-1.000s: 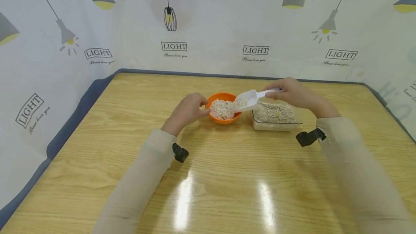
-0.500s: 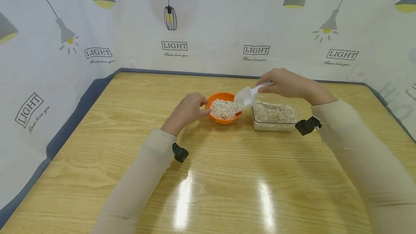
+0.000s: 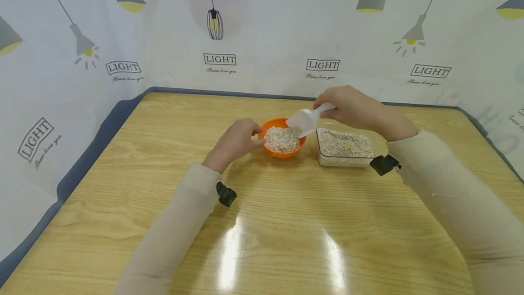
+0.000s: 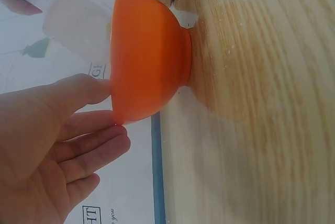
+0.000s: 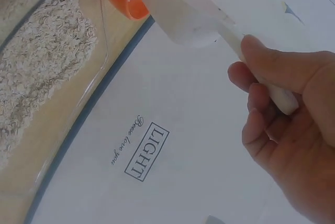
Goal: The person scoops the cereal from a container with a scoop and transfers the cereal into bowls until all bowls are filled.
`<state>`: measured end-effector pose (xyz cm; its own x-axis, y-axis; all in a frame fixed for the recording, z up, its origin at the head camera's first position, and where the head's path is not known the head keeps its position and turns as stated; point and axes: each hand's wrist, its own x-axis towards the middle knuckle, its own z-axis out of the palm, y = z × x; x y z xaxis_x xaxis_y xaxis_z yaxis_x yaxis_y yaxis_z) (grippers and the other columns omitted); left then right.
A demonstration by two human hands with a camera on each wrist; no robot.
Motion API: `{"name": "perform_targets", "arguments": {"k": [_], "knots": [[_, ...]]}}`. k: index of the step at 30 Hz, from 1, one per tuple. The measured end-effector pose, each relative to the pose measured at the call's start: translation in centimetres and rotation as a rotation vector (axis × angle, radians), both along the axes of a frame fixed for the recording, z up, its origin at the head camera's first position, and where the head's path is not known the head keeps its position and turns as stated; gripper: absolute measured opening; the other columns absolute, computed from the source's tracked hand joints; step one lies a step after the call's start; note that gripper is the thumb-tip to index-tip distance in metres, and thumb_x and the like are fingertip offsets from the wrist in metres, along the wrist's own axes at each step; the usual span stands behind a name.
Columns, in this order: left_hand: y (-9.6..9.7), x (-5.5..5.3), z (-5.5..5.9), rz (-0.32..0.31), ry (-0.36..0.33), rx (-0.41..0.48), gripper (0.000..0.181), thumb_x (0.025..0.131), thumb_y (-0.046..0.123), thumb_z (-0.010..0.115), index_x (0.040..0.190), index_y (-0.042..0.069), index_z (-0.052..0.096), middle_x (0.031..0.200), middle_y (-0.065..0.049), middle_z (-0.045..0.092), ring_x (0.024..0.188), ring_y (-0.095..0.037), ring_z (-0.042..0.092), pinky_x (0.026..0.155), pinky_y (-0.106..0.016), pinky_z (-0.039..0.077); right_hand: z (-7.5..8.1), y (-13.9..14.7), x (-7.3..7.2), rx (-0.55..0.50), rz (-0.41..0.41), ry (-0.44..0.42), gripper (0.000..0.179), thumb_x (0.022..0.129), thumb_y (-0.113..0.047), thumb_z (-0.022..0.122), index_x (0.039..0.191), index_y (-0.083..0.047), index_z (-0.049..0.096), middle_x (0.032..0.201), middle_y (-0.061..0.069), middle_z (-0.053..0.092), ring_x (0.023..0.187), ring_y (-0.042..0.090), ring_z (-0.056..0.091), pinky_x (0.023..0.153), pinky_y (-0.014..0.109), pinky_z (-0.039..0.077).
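Observation:
An orange bowl point(image 3: 282, 154) with a heap of oat flakes point(image 3: 280, 140) stands on the table. My left hand point(image 3: 237, 142) pinches its rim from the left; in the left wrist view the thumb point(image 4: 86, 89) lies at the rim, other fingers loosely bent. My right hand point(image 3: 352, 106) grips the handle of a white scoop point(image 3: 303, 122), thumb on top and fingers curled round it in the right wrist view. The scoop tilts steeply, its mouth down over the bowl's right side, with a few flakes showing near its lip.
A clear rectangular container point(image 3: 345, 162) of oat flakes stands just right of the bowl, under my right forearm. Behind the wooden table point(image 3: 286, 222) hangs a white sheet point(image 3: 262, 26) printed with lamps. A few crumbs dot the table.
My right hand has risen and moved left, tipping the scoop more steeply over the bowl. Flakes have slid out of the scoop into the heap. My left hand stays at the rim.

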<state>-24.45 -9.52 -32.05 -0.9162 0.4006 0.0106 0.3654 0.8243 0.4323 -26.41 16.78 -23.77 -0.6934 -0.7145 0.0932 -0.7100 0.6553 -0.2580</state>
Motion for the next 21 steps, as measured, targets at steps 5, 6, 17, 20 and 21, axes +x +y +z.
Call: {"name": "perform_targets", "arguments": {"k": [5, 6, 17, 20, 21], "knots": [[0.0, -0.1, 0.1, -0.02, 0.025, -0.001, 0.016, 0.086, 0.02, 0.064, 0.082, 0.005, 0.065, 0.08, -0.006, 0.055, 0.076, -0.019, 0.045, 0.068, -0.031, 0.038, 0.0, -0.3, 0.3, -0.029, 0.024, 0.052, 0.018, 0.08, 0.001, 0.067, 0.099, 0.002, 0.067, 0.094, 0.011, 0.064, 0.087, 0.027, 0.059, 0.077, 0.04, 0.048], [0.0, -0.1, 0.1, -0.025, 0.031, -0.001, 0.016, 0.086, 0.02, 0.064, 0.079, 0.006, 0.063, 0.078, -0.006, 0.054, 0.075, -0.019, 0.044, 0.067, -0.031, 0.037, 0.1, -0.4, 0.3, -0.034, 0.03, 0.061, 0.018, 0.08, 0.001, 0.067, 0.098, 0.001, 0.067, 0.094, 0.01, 0.064, 0.087, 0.027, 0.058, 0.077, 0.04, 0.047], [0.0, 0.1, 0.4, -0.019, 0.021, 0.008, 0.015, 0.087, 0.02, 0.063, 0.086, 0.005, 0.067, 0.084, -0.006, 0.058, 0.079, -0.019, 0.047, 0.071, -0.032, 0.04, 0.2, 0.1, 0.9, -0.083, 0.021, 0.089, 0.02, 0.08, 0.002, 0.067, 0.099, -0.001, 0.067, 0.091, 0.007, 0.063, 0.085, 0.025, 0.057, 0.075, 0.04, 0.046], [0.0, 0.2, 0.4, -0.014, 0.016, 0.005, 0.019, 0.087, 0.02, 0.063, 0.094, 0.003, 0.069, 0.089, -0.008, 0.06, 0.082, -0.02, 0.049, 0.073, -0.032, 0.042, 0.2, 0.6, 1.0, -0.107, 0.01, 0.1, 0.019, 0.081, 0.002, 0.066, 0.1, 0.0, 0.067, 0.091, 0.009, 0.063, 0.085, 0.025, 0.057, 0.074, 0.04, 0.047], [0.0, 0.2, 0.4, -0.012, 0.015, 0.005, 0.021, 0.087, 0.02, 0.063, 0.097, 0.002, 0.069, 0.091, -0.008, 0.061, 0.083, -0.02, 0.05, 0.074, -0.033, 0.042, 0.2, 0.8, 1.1, -0.115, 0.004, 0.101, 0.02, 0.081, 0.002, 0.066, 0.101, 0.0, 0.066, 0.093, 0.01, 0.063, 0.086, 0.026, 0.057, 0.074, 0.041, 0.047]]}}
